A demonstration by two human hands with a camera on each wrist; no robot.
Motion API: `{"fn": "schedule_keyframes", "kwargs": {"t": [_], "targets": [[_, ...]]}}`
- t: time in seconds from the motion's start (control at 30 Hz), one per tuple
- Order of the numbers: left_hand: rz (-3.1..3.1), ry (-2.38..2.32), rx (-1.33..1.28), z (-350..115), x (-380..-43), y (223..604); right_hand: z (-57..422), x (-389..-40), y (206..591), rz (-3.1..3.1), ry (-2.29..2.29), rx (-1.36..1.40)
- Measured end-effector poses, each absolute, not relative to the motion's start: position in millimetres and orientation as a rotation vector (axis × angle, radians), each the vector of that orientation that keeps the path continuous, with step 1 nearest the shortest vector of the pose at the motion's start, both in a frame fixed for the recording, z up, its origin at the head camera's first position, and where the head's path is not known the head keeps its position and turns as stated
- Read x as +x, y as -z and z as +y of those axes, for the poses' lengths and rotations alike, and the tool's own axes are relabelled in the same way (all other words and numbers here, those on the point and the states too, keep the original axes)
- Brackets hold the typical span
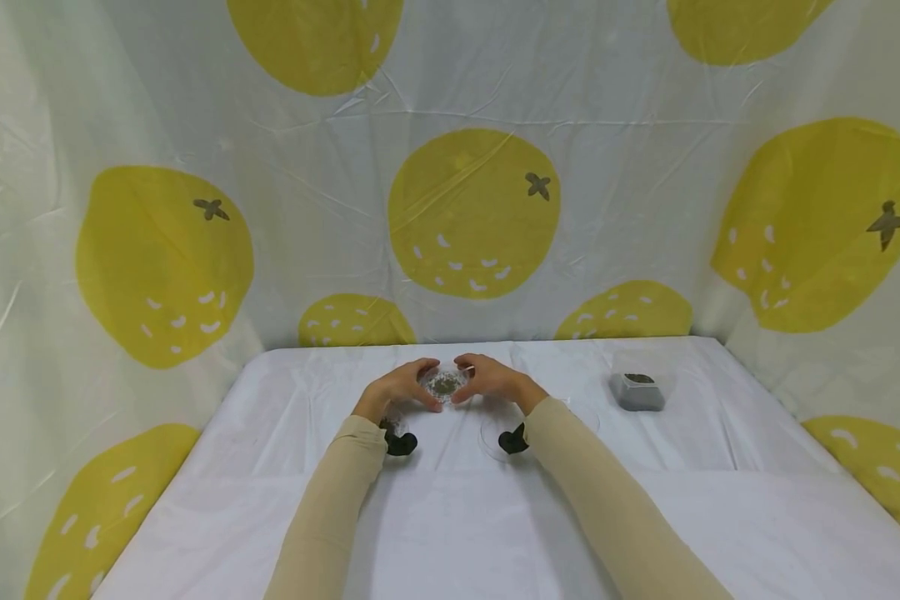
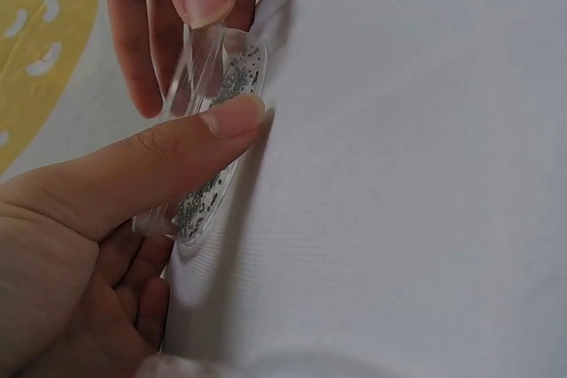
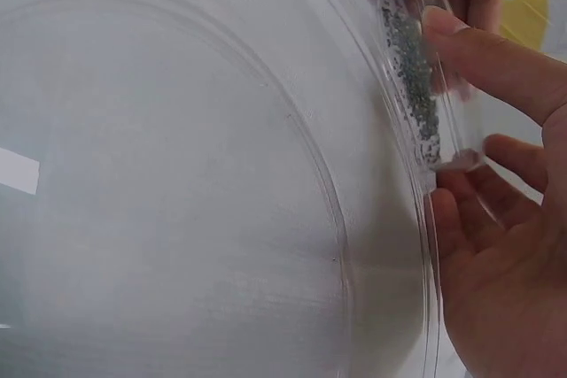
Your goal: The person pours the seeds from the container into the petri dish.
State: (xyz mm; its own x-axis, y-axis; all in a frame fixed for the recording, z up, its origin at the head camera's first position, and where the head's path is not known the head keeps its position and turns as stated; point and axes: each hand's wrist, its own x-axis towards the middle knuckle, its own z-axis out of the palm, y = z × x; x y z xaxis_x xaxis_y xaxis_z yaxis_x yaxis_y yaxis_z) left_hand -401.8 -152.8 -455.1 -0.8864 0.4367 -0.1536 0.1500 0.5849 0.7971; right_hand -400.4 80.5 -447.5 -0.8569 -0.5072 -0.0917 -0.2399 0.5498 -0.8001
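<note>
Both hands hold a small clear round dish [image 1: 444,384] between them over the far middle of the table. Fine dark-green grains [image 3: 413,68] are spread inside it. My left hand [image 1: 397,387] grips the dish's left side, with the thumb [image 2: 232,116] on the near face and the fingers curled behind. From the opposite side my right hand [image 1: 498,382] grips it the same way, its thumb [image 3: 443,22] at the edge. In the left wrist view the dish stands close over the white cloth.
A larger clear round dish or lid [image 1: 486,447] lies below my right wrist. Another clear dish [image 1: 396,418] with dark bits is partly hidden under my left wrist. To the right sits a clear tub [image 1: 640,397] with grey-green contents. A lemon-print curtain [image 1: 474,212] hangs behind.
</note>
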Motion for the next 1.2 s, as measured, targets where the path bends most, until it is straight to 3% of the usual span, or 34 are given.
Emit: {"fn": "schedule_keyframes", "kwargs": {"t": [0.77, 1.2], "targets": [[2.517, -1.2, 0.505, -155.6, -402.9, 445.7, 100.1, -398.4, 423.4, 2.384, 1.284, -0.639], [2.513, -1.262, 0.595, -148.8, -390.9, 415.6, 151.4, -391.8, 389.2, 2.411, 1.349, -0.702]]}}
